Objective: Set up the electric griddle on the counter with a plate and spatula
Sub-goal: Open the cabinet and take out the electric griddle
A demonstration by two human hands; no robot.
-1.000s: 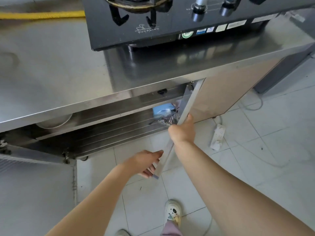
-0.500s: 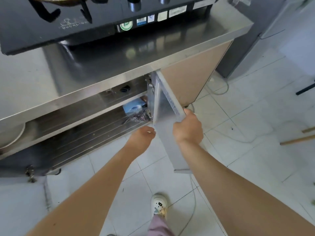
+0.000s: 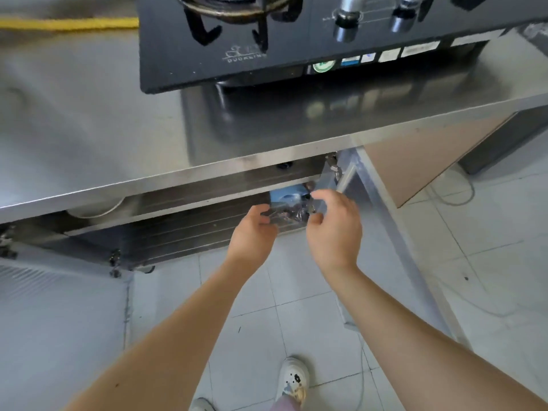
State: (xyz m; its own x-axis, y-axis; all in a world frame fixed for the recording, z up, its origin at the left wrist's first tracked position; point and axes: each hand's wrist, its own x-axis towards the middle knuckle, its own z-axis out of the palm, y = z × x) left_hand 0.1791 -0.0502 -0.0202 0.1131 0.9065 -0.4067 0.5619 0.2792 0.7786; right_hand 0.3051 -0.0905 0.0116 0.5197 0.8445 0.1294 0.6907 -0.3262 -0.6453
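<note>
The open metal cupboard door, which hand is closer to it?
The right hand is closer, just in front of the open metal cupboard door, near its hinged edge. The left hand is farther to the left.

Both hands [image 3: 296, 229] at bagged item [image 3: 289, 213] under counter [image 3: 89, 129]

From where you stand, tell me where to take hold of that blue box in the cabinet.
Take the blue box by its two side edges, one hand per side, coming straight in from the open front. It lies on the lower shelf under clear crinkled plastic, which may slip, so close each grip on the box itself.
</note>
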